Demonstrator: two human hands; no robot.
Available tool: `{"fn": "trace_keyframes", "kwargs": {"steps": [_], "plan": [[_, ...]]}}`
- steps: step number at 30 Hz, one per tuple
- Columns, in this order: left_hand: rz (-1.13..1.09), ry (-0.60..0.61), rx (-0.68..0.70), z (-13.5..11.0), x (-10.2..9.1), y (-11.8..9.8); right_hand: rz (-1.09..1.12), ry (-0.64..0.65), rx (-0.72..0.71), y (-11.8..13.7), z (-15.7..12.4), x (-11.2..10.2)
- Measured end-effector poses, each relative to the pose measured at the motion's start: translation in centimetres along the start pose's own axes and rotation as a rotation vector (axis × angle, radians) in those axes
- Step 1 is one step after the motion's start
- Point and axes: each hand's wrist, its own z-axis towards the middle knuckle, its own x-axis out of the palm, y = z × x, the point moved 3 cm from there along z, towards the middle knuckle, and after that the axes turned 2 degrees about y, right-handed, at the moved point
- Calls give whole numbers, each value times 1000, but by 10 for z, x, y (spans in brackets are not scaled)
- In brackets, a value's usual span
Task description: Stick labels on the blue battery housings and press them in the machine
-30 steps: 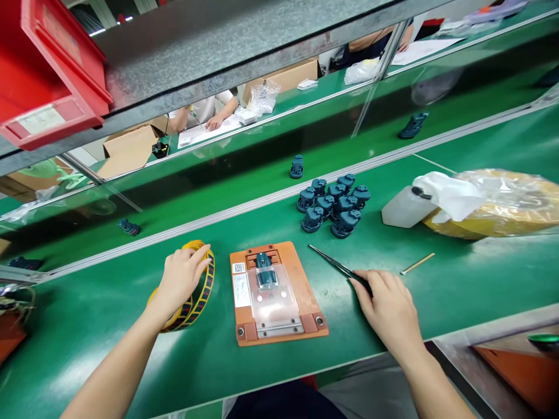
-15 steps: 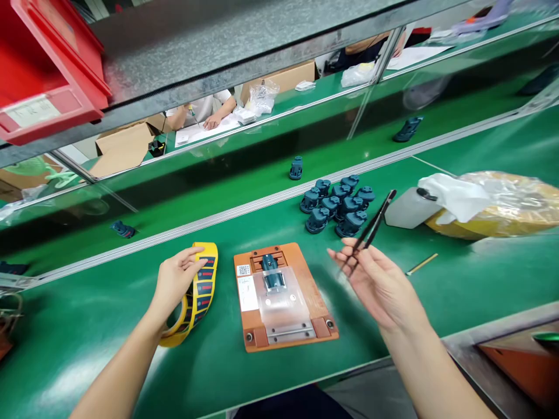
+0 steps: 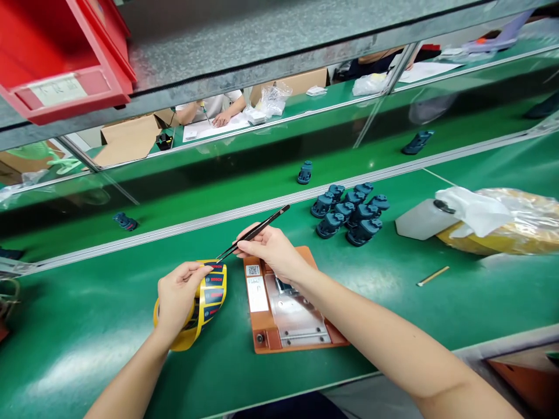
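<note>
My left hand [image 3: 180,294] pinches the upper end of a yellow roll of labels [image 3: 213,294], whose dark stickers carry red lettering. In my right hand [image 3: 273,250] are black tweezers [image 3: 257,230], their tips at the top sticker beside my left fingertips. Whether the tips grip a sticker I cannot tell. Under my right wrist lies an orange fixture plate [image 3: 261,323] with a clear plastic sheet [image 3: 301,317] on it. The dark blue part set in the fixture is mostly hidden by my right hand and forearm.
Several dark blue housings [image 3: 364,230] stand grouped behind the fixture. To the right are a white bottle [image 3: 423,220], a plastic-wrapped yellow roll [image 3: 515,233] and a thin stick [image 3: 432,276]. A red bin [image 3: 70,87] sits on the shelf overhead. Beyond the partition, a person's hands [image 3: 222,119] work.
My right hand has swung left across the fixture, bringing the tweezers from beside it to the label strip. My left hand stays on the roll. The camera view has shifted slightly.
</note>
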Motion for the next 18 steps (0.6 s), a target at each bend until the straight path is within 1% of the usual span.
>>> {"fn": "trace_keyframes", "kwargs": {"steps": [3,8,11,13,15,17,18], "plan": [[21,-5,11,-2,-1,-1,-46,8,-7,-3,4,2],[30,8,25,-6,2,0,-92,25,-3,-7,4,3],[112,22,44,-4,2,-4,-109,29,-29,-7,1,2],[306,74,105,2,4,-12,-140,20,-59,-4,-1,-2],[606,162,159,12,9,-20,-183,5,-94,2,-5,-10],[847,236,168,25,17,-24,-230,-12,-124,10,-10,-23],[917,260,160,32,22,-24,-258,-18,-129,14,-14,-30]]}}
